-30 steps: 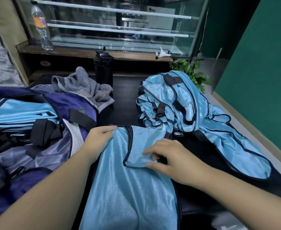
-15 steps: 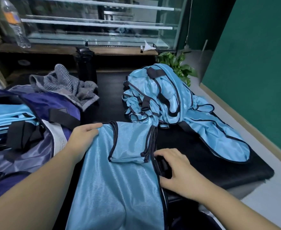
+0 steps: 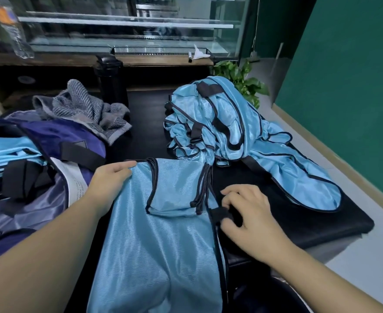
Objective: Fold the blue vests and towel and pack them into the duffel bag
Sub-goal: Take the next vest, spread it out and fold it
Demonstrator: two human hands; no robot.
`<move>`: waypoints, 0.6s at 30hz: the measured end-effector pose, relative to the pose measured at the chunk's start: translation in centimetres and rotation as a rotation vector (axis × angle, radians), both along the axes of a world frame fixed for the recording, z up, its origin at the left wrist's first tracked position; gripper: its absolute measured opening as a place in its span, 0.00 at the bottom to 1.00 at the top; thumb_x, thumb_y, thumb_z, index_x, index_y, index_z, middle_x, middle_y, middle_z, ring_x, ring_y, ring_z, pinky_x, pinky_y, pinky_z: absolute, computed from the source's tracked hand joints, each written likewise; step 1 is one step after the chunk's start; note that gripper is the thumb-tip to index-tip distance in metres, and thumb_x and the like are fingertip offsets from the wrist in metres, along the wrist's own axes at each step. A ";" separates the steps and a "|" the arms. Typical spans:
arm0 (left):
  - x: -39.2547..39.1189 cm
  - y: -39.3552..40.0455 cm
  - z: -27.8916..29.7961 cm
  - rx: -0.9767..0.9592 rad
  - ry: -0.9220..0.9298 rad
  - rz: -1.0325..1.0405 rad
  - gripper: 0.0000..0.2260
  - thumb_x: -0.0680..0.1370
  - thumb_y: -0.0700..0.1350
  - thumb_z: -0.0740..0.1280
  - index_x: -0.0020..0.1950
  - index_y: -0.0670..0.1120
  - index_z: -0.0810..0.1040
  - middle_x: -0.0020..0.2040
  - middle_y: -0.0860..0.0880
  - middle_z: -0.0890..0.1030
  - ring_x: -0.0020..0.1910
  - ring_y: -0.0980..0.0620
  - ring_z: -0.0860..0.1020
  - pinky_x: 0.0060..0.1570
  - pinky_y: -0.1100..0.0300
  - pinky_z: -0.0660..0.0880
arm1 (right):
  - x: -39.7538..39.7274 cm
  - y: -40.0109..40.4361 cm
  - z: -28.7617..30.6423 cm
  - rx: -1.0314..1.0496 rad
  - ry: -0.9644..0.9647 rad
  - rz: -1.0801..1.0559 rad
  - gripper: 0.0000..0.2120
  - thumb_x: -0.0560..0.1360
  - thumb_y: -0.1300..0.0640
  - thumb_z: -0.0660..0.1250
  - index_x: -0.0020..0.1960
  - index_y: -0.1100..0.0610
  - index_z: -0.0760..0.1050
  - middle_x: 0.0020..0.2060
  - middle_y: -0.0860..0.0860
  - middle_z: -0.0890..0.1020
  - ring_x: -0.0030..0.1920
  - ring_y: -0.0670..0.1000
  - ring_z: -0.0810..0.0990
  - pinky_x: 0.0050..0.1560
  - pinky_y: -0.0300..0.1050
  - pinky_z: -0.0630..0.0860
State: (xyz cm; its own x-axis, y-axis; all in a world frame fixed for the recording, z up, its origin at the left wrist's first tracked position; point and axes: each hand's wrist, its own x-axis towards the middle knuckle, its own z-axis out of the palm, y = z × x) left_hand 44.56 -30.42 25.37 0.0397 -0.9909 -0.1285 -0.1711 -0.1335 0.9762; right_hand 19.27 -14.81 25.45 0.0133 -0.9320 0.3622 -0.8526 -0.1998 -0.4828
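A light blue vest (image 3: 163, 240) with black trim lies flat on the black table (image 3: 299, 222) in front of me, its shoulder flap folded down. My left hand (image 3: 111, 181) grips the vest's top left corner. My right hand (image 3: 247, 211) pinches a black strap at the vest's right edge. A heap of unfolded blue vests (image 3: 226, 125) sits at the table's back right. The grey striped towel (image 3: 84, 109) lies crumpled at the back left. The purple duffel bag (image 3: 34, 168) stands open on the left with folded blue vests (image 3: 5, 152) inside.
A black tumbler (image 3: 111, 80) stands behind the towel. On the wooden ledge at the back left is a plastic water bottle (image 3: 12, 30), in front of a glass display case. A green plant (image 3: 242, 80) and green wall lie to the right. The table's right edge drops to the floor.
My right hand has left the folded flap and moved right to the vest's edge, where it now pinches the black strap. My left hand stays on the corner.
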 end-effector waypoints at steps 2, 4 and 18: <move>0.0 0.0 0.0 -0.005 -0.001 -0.001 0.11 0.77 0.35 0.64 0.52 0.49 0.81 0.45 0.55 0.81 0.42 0.58 0.78 0.40 0.66 0.72 | -0.7 0.4 0.1 -0.021 -0.054 -0.035 0.05 0.65 0.48 0.57 0.41 0.44 0.64 0.51 0.40 0.74 0.55 0.42 0.67 0.53 0.39 0.58; 0.0 0.0 -0.1 0.000 0.003 -0.010 0.11 0.77 0.35 0.64 0.52 0.49 0.81 0.46 0.54 0.81 0.44 0.57 0.78 0.43 0.65 0.73 | -1.5 0.7 0.2 -0.008 -0.111 -0.044 0.07 0.64 0.49 0.56 0.41 0.42 0.61 0.49 0.37 0.74 0.53 0.40 0.68 0.54 0.40 0.60; 0.5 -0.8 -0.9 0.033 0.010 -0.028 0.13 0.76 0.36 0.64 0.48 0.52 0.82 0.49 0.49 0.83 0.49 0.49 0.80 0.57 0.53 0.75 | -2.8 1.5 1.5 0.075 0.148 0.046 0.19 0.74 0.38 0.54 0.50 0.48 0.76 0.62 0.41 0.70 0.66 0.43 0.61 0.66 0.46 0.56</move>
State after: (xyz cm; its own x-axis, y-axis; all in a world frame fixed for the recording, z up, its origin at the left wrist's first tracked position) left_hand 45.07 -31.20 24.49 0.0106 -0.9868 -0.1615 -0.1652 -0.1610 0.9730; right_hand 16.51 -13.28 26.97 0.1048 -0.9536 0.2824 -0.9062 -0.2085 -0.3678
